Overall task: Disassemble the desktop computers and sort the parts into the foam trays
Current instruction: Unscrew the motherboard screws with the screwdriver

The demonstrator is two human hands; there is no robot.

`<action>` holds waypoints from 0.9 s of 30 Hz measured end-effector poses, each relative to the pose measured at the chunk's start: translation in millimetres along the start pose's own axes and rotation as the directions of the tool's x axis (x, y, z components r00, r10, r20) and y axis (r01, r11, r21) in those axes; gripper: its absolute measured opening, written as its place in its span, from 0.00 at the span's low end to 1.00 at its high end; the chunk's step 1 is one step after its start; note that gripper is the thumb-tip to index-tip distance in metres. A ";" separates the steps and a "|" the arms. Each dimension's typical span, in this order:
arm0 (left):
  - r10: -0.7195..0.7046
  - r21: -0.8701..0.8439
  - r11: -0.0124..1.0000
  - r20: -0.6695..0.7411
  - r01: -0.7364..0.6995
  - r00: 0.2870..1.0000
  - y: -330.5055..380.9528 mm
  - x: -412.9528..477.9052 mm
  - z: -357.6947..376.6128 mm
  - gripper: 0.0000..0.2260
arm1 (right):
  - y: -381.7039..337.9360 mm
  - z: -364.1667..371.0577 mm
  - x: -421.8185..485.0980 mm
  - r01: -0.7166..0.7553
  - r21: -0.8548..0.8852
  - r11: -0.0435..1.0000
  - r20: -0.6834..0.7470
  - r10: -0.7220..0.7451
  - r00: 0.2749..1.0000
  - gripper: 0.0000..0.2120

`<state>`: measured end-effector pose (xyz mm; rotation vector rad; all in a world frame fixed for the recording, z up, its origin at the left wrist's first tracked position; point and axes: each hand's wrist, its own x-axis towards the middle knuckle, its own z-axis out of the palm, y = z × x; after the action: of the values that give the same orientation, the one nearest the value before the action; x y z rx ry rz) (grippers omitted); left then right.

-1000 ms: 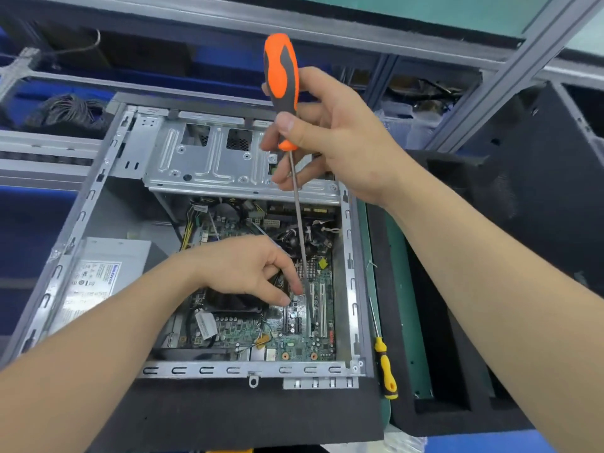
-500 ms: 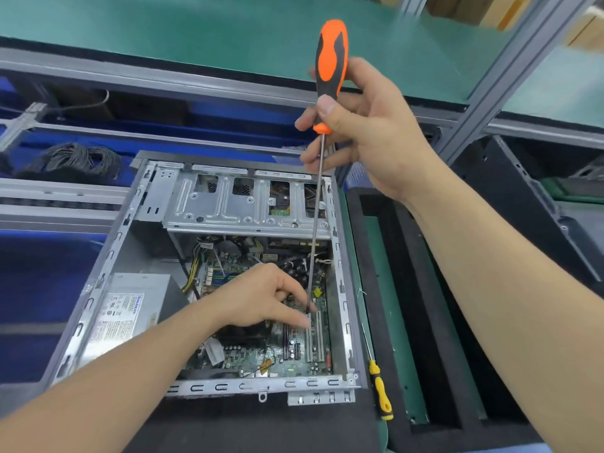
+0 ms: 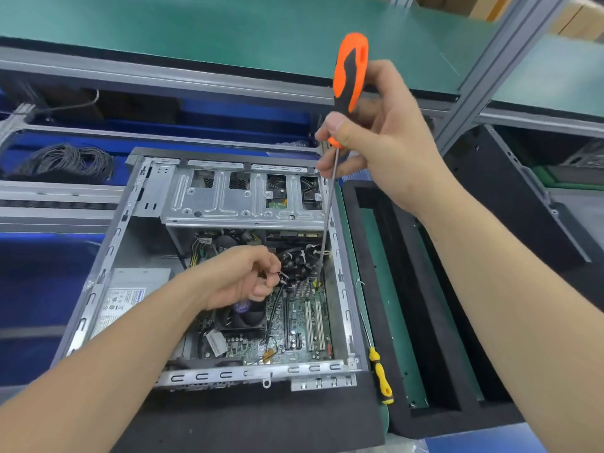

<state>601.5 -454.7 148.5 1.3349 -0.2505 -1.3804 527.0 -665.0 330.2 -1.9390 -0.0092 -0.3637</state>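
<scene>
An open grey desktop case (image 3: 108,256) lies on its side on a black foam mat. Inside it I see the green motherboard (image 3: 304,325), a black CPU fan (image 3: 245,317), the silver power supply (image 3: 127,299) and the metal drive cage (image 3: 242,197). My right hand (image 3: 389,138) grips a long orange-and-black screwdriver (image 3: 349,76) upright, its shaft reaching down to the board near a small heatsink. My left hand (image 3: 245,276) is inside the case above the fan, fingers pinched on a thin black cable (image 3: 274,305).
A black foam tray (image 3: 369,289) with long slots and green boards stands right of the case. A small yellow-and-black screwdriver (image 3: 380,377) lies between case and tray. Coiled black cables (image 3: 65,160) sit at the back left. A metal frame post (image 3: 483,63) rises at the right.
My left hand has moved off the expansion slots toward the fan and closed on a thin black cable. The orange screwdriver stays upright, its tip further back by the heatsink. My view has tilted upward.
</scene>
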 end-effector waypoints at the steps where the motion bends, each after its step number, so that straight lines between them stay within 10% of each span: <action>1: 0.002 0.004 1.000 -0.026 -0.002 1.000 0.0 2.2 1.5 0.06 | 1.2 2.8 -5.5 -0.011 -0.011 1.000 -0.012 0.011 1.000 0.18; 3: 0.074 0.311 0.950 -0.143 -0.026 0.987 0.3 7.1 10.3 0.11 | 4.1 9.0 -16.5 -0.032 -0.030 0.999 -0.032 0.031 0.999 0.17; 5: 0.260 0.809 0.586 -0.145 -0.036 0.955 -2.1 17.2 20.5 0.16 | 7.5 14.2 -26.5 -0.035 -0.077 0.996 -0.055 0.031 0.998 0.17; 7: 0.351 0.970 0.233 -0.022 -0.064 0.936 -7.3 30.4 31.1 0.16 | 11.1 19.4 -35.6 -0.034 -0.131 0.991 -0.086 0.023 0.996 0.17; 9: 0.372 0.995 0.095 -0.042 0.007 0.927 -9.8 38.7 31.4 0.12 | 13.5 23.5 -42.8 -0.038 -0.152 0.988 -0.132 0.018 0.991 0.16; 27: 0.538 0.939 0.055 -0.314 0.339 0.782 -7.0 36.0 5.4 0.15 | 36.9 39.5 -70.6 -0.006 -0.082 0.997 -0.309 -0.020 0.951 0.15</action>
<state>603.8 -483.5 125.3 2.8375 -1.0053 -0.2553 476.0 -632.2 265.1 -1.9431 0.2073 -0.6798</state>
